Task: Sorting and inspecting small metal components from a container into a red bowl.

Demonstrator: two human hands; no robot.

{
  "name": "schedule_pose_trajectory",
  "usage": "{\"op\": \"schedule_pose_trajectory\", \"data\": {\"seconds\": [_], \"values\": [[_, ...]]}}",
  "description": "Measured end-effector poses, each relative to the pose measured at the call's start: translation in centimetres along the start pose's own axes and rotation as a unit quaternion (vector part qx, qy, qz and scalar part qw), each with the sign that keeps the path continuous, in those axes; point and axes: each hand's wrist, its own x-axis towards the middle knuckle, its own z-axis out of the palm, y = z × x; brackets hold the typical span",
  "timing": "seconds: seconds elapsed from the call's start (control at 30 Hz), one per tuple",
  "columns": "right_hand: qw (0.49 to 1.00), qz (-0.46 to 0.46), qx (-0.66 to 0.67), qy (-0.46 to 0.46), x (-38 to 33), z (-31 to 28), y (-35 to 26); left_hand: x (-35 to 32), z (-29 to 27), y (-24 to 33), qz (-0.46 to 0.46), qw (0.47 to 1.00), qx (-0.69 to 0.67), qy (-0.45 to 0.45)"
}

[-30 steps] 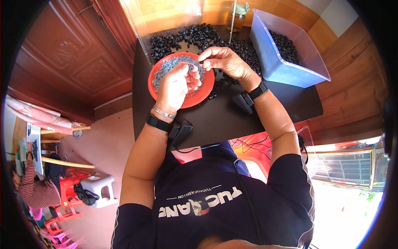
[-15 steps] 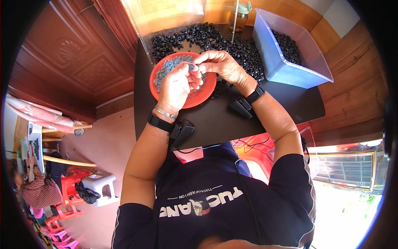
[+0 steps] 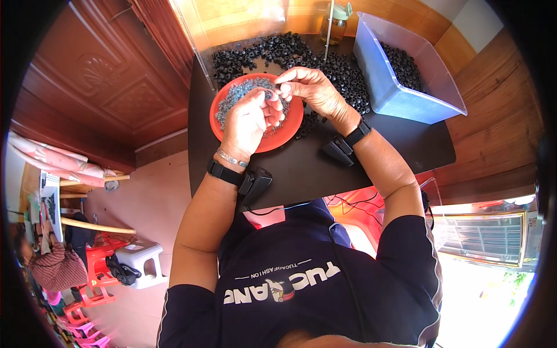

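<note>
My left hand (image 3: 245, 123) is above an orange-red bowl (image 3: 297, 123), pinching a small round black part (image 3: 268, 94) between thumb and forefinger. Its other fingers are curled. Just to the right, my right hand (image 3: 320, 95) has thumb and forefinger pressed together on a tiny dark piece (image 3: 278, 87), too small to name. The fingertips of both hands are close to each other. Many small grey-blue metallic pieces (image 3: 228, 100) fill the bowl, partly hidden under my left hand. Behind and to the right of it spreads a pile of black ring-like parts (image 3: 350, 87).
A translucent bluish bin (image 3: 400, 109) at the table's right holds more black parts (image 3: 400, 65). A lidded jar (image 3: 333, 29) stands at the back. The dark table (image 3: 290, 174) has clear upright panels behind. A person (image 3: 57, 267) sits far left near plastic stools (image 3: 142, 264).
My right hand has drawn slightly up and away from the left fingertips, opening a small gap between them. My left hand stays nearly still with the black part.
</note>
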Motion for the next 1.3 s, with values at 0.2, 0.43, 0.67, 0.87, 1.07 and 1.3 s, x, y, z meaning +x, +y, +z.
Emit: {"op": "schedule_pose_trajectory", "data": {"seconds": [0.2, 0.43, 0.67, 0.87, 1.07, 1.3], "values": [[0.999, 0.028, -0.020, 0.023, -0.1, 0.2, -0.3, 0.1, 0.0, 0.0, -0.004, 1.000, -0.010, 0.000], [0.999, 0.009, 0.031, -0.009, 0.1, -0.2, 0.1, -0.1, 0.1, 0.1, -0.006, 1.000, -0.004, 0.008], [0.999, 0.019, 0.026, -0.011, 0.0, -0.2, -0.2, 0.1, 0.2, 0.0, -0.014, 1.000, -0.013, 0.004], [0.999, 0.016, 0.025, -0.017, 0.1, -0.1, -0.6, 0.1, 0.1, 0.0, -0.014, 1.000, -0.007, 0.001], [1.000, 0.012, 0.006, -0.018, 0.0, 0.1, -1.2, 0.1, 0.1, -0.1, -0.015, 1.000, 0.005, 0.004], [0.999, 0.036, -0.032, -0.009, -0.1, 0.8, -1.5, 0.0, 0.3, -0.2, -0.008, 1.000, 0.013, 0.000]]}}
